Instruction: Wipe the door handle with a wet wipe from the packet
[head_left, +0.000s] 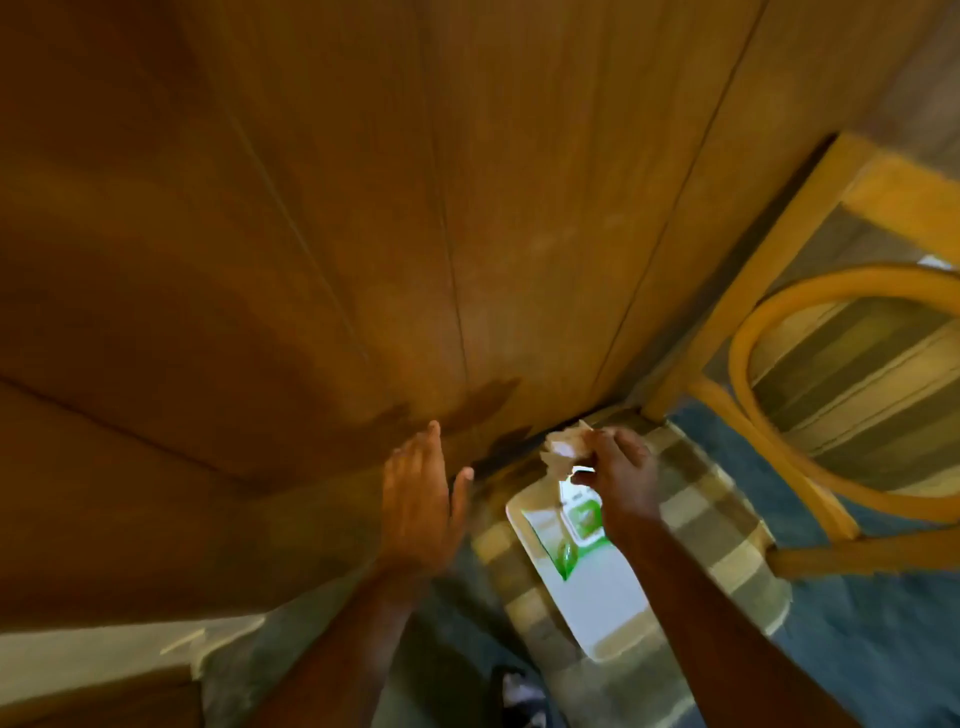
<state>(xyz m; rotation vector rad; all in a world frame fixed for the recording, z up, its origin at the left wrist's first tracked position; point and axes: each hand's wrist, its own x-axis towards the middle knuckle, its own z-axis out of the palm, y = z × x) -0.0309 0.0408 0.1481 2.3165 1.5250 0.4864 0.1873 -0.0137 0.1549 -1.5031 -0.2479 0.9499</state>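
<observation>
The right hand (621, 475) is pinching a crumpled wet wipe (563, 447) between thumb and fingertips; the wipe is sticking out at the hand's ten o'clock. The white-and-green packet (582, 566) is lying at six o'clock below it, on a checked cloth (727, 540). The left hand (423, 506) is hovering flat, fingers together, thumb apart, by the wooden door (363, 208).

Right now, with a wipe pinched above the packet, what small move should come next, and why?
Probably lift the right hand further so the crumpled white wet wipe comes clear of the white and green wipe packet, then carry it toward the brown wooden door. The wipe is already held above the packet, the left hand is open and empty, and no door handle is in view.
</observation>
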